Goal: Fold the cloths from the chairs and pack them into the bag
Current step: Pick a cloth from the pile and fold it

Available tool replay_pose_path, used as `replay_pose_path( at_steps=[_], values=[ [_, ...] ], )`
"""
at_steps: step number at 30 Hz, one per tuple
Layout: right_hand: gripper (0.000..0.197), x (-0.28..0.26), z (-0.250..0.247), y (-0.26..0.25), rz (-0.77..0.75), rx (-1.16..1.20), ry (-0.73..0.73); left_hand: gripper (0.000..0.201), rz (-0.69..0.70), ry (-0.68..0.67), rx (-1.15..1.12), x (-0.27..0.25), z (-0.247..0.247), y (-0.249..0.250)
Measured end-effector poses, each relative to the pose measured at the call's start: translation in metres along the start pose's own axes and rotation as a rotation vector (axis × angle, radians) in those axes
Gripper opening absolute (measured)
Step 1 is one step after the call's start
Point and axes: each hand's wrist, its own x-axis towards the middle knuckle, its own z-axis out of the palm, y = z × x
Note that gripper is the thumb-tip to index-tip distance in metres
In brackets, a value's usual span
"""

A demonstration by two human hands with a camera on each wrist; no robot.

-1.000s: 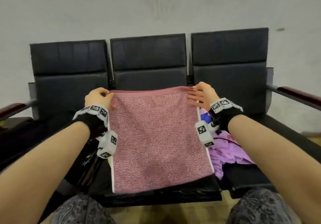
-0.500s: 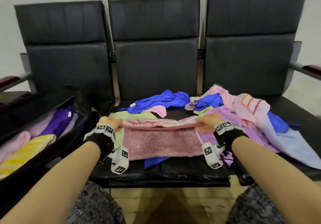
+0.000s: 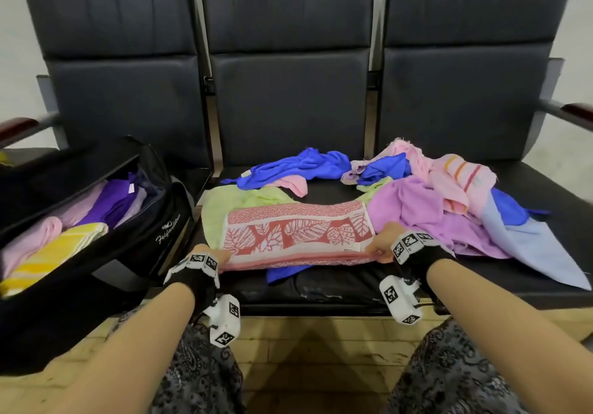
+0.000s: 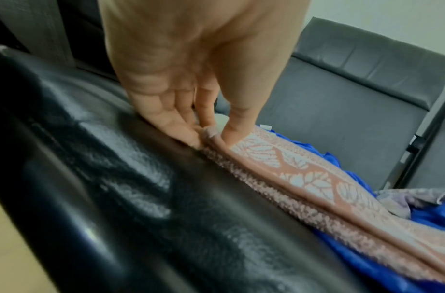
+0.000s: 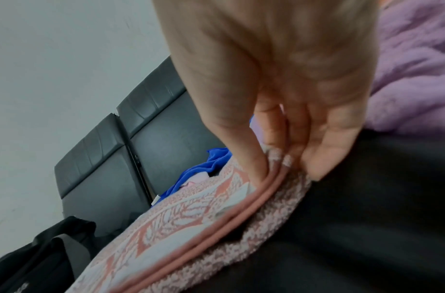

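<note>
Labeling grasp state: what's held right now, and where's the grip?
The pink leaf-patterned towel, folded on the seat: left hand pinches its near left corner, right hand its near right corner.

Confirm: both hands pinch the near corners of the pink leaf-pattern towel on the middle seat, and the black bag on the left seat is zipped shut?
Not quite. The black bag is open; the head view shows folded cloths inside. The rest holds: left hand and right hand pinch the near corners of the pink leaf-pattern towel.

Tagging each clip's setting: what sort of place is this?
Probably a waiting area or hallway: a row of linked black seats with wood-topped armrests stands against a bare wall, over a pale tiled floor.
</note>
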Motion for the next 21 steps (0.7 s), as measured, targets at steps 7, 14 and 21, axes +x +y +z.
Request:
replay_pose_path(
  at_steps=[7, 14, 21],
  values=[
    [0.026, 0.005, 0.003, -0.009, -0.078, -0.247, 0.147, 0.026, 0.154, -0.003, 0.438, -0.022, -0.004, 0.014],
    [0.046, 0.017, 0.009, -0.015, -0.089, -0.167, 0.041, 0.026, 0.135, -0.110, 0.560, -0.018, -0.006, 0.020],
    [0.010, 0.011, -0.001, -0.023, 0.078, 0.535, -0.149, 0.052, 0.015, -0.237, -0.087, 0.004, -0.021, 0.033]
  ],
)
